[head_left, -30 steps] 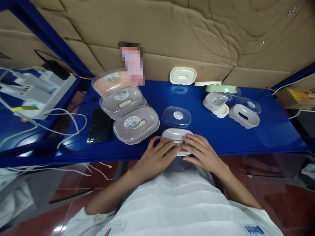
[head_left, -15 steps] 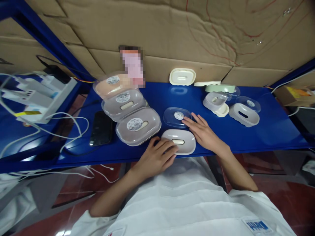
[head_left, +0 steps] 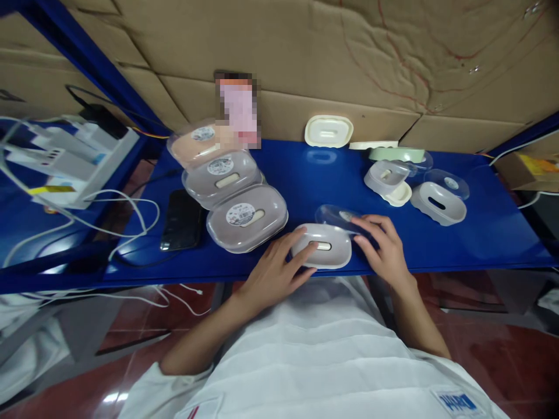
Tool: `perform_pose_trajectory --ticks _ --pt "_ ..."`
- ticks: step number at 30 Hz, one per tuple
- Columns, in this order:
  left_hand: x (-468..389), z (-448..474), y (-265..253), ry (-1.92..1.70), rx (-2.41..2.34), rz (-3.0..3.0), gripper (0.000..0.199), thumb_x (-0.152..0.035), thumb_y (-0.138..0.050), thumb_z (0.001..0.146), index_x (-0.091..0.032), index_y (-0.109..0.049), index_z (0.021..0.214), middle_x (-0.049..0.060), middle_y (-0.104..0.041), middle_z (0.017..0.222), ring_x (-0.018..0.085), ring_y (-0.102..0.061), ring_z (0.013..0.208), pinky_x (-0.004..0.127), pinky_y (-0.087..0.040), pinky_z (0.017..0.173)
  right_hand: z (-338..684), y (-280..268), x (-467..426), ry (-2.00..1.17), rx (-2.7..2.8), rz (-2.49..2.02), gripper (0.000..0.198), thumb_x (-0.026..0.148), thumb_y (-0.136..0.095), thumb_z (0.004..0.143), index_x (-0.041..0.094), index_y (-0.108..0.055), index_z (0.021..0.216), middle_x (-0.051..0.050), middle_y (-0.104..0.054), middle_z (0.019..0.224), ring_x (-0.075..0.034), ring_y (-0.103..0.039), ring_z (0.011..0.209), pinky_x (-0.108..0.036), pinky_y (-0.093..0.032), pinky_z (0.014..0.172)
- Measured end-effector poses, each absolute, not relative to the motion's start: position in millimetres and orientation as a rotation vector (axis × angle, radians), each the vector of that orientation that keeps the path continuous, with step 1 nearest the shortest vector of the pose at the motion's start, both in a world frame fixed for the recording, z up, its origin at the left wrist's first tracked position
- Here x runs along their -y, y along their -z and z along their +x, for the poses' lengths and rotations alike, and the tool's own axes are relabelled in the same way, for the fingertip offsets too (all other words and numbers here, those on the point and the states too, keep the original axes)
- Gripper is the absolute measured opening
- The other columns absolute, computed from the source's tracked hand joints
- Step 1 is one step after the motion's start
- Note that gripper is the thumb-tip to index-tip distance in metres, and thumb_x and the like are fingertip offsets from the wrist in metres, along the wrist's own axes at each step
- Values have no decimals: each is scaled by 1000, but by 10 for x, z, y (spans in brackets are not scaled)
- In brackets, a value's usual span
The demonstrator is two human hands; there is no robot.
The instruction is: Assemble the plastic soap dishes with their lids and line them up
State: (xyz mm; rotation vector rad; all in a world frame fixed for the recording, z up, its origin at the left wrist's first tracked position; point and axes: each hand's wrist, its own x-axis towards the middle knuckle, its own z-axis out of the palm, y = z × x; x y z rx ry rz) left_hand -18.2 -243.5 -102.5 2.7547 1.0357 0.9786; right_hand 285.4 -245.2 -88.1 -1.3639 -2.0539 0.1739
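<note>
In front of me at the table's near edge is a pale grey soap dish (head_left: 338,256) with a slot and a cream strip in its middle. My left hand (head_left: 277,265) rests on the dish's left end, fingers spread, one fingertip inside beside the strip. A clear lid (head_left: 328,216) with a round label is tilted just behind the dish, partly hidden by my fingers. My right hand (head_left: 384,247) is closed on the lid's right end, thumb below and fingers above.
Several lidded soap dishes (head_left: 247,218) overlap at the left, near a black phone (head_left: 181,221) and a power strip (head_left: 109,169). Loose dish parts (head_left: 439,202) lie at the right. A cream tray (head_left: 329,131) leans on the cardboard at the back of the blue table (head_left: 493,233).
My right hand has taken hold of the clear lid, which has shifted right and tilted up. The left hand's fingers have spread further over the soap dish.
</note>
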Motion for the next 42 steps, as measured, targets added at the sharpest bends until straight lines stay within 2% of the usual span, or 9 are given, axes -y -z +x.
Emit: perform_pose_trajectory --ticks 2,4,7,9,16,24,30,37,42 --pt "2429 -175 1036 -970 -1077 2707 63 -38 -71 104 -19 -45 158 25 -51 160 37 -57 148 50 -59 113 2751 908 2569 -268 2157 -1257 56 33 -65 107 39 -52 161 -11 -61 138 -31 -61 135 -52 -55 114" --pt "2422 -171 1055 -958 -1090 2659 68 -40 -70 104 -18 -39 161 26 -49 162 38 -54 151 52 -59 114 2657 956 2674 -304 2233 -1191 71 35 -69 105 38 -39 169 -14 -54 154 -35 -51 150 -57 -52 120" --pt "2419 -169 1091 -965 -1106 2593 63 -41 -71 103 -19 -43 155 25 -51 160 38 -54 151 53 -60 114 2574 1025 2773 -251 2304 -1165 83 31 -70 104 40 -26 174 -11 -38 174 -38 -29 166 -64 -44 127" --pt "2422 -165 1105 -969 -1131 2564 59 -41 -73 102 -20 -45 151 24 -50 161 38 -55 151 54 -60 114 2557 1047 2794 -205 2340 -1155 84 25 -67 105 43 -22 174 -6 -35 178 -36 -24 168 -66 -41 129" --pt "2423 -159 1132 -1011 -1178 2482 54 -47 -74 100 -24 -50 143 21 -54 159 35 -59 148 51 -64 108 2580 1027 2751 -146 2363 -1088 86 16 -69 102 42 -26 173 -5 -43 174 -33 -25 167 -68 -39 130" --pt "2433 -168 1210 -992 -1203 2474 43 -50 -71 101 -23 -60 133 20 -57 158 34 -67 139 49 -66 103 2667 959 2697 -200 2414 -1018 82 16 -68 104 44 -30 171 -3 -50 169 -33 -34 164 -69 -40 130" --pt "2418 -159 1164 -961 -1238 2449 43 -55 -65 103 -23 -58 131 19 -61 154 32 -70 136 44 -69 97 2714 844 2626 -174 2533 -980 81 20 -69 104 36 -30 173 -7 -49 170 -34 -34 164 -66 -41 131" --pt "2430 -145 1147 -881 -1247 2438 47 -51 -59 108 -22 -52 145 22 -56 161 32 -65 142 41 -68 97 2797 902 2547 -69 2553 -966 82 22 -68 105 39 -27 173 -7 -47 171 -33 -36 163 -64 -45 128" --pt "2447 -153 1153 -848 -1259 2452 58 -41 -58 110 -20 -40 161 23 -51 165 32 -63 145 41 -64 107 2945 838 2089 -42 2480 -1129 67 27 -63 107 36 -38 170 -7 -43 173 -34 -36 164 -63 -41 131"
